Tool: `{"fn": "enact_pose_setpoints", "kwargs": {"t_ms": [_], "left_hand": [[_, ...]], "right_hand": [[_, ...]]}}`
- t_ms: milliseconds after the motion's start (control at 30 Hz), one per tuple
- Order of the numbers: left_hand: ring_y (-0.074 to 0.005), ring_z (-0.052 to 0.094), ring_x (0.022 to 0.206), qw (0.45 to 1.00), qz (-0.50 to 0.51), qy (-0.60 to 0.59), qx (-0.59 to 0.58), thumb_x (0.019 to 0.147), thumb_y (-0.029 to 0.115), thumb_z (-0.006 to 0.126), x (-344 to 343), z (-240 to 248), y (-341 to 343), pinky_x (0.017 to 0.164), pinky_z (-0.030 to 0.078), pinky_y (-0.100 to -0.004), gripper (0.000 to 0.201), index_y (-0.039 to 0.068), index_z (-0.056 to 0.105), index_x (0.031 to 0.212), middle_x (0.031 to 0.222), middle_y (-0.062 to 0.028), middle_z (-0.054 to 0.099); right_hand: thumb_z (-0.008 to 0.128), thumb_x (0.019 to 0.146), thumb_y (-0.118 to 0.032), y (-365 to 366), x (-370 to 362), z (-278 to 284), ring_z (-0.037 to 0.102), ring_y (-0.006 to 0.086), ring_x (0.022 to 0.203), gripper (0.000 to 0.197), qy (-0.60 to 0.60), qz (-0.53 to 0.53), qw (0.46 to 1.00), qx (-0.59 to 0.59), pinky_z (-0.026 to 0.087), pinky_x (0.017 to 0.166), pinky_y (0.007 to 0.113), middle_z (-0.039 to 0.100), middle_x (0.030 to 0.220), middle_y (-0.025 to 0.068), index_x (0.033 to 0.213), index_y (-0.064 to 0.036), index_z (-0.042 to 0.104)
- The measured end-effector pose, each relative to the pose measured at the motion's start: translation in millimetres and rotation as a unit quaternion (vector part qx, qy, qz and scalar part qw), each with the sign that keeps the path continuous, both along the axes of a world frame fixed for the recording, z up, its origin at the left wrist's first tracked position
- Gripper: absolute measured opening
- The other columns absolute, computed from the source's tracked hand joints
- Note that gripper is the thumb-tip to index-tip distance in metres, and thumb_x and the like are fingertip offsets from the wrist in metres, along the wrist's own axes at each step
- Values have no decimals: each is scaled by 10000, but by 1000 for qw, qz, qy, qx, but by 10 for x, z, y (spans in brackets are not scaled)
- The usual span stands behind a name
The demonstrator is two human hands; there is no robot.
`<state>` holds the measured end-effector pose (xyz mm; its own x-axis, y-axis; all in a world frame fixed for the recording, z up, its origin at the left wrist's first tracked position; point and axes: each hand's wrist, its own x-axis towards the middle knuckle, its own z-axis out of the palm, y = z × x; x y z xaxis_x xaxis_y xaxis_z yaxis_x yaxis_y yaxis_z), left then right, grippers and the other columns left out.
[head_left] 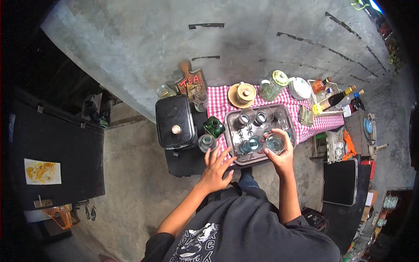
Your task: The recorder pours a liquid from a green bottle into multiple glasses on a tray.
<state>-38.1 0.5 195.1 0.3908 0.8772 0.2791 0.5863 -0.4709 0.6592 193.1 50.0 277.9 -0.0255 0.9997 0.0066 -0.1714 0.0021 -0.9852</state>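
Observation:
My right hand (281,155) grips a clear drinking glass (276,142) with a bluish tint, held over the near right corner of a metal tray (286,114). Several more glasses (251,118) stand in the tray, some upside down. My left hand (217,169) hovers with fingers spread at the tray's near left corner, holding nothing. It is just below a small glass jar (206,142). The tray rests on a red-and-white checked tablecloth (217,101).
A black lidded box (175,121) and a green bottle (214,126) sit left of the tray. Behind are a tan lidded dish (242,94), a glass jar with a green lid (272,85), stacked plates (300,87) and bottles (334,98). A grey concrete wall (174,39) lies beyond.

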Motion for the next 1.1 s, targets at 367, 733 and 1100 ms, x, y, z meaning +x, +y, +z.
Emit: {"fn": "enact_pose_setpoints", "kwargs": {"t_ms": [367,733,1100], "left_hand": [[-345,342,1362,979,149,70,-120,798,292,685,808,-1091,-128,1126,158,-564,461,72,610,1197,1364,-141,486],[-286,420,1336,893,343,89,-278,828,325,657,1466,-1505,-268,1129,184,-528,508,106,584,1281,1387,-150,505],[-289,187,1478,850,310,171,-390,855,424,600,1527,-1574,-160,1138,127,-609,748,158,337,1503,1616,-125,138]], "right_hand": [[814,687,-54,537,925,-397,596,152,1015,586,-115,68,991,21,461,917,300,617,1078,63,1209,-52,547],[856,656,-109,860,1584,-783,594,223,1121,622,-199,184,959,82,437,1000,351,639,1134,94,1205,-57,570],[848,667,-86,823,1694,-1006,596,191,1091,612,-194,209,956,69,446,976,331,640,1097,85,1203,-50,556]]}}
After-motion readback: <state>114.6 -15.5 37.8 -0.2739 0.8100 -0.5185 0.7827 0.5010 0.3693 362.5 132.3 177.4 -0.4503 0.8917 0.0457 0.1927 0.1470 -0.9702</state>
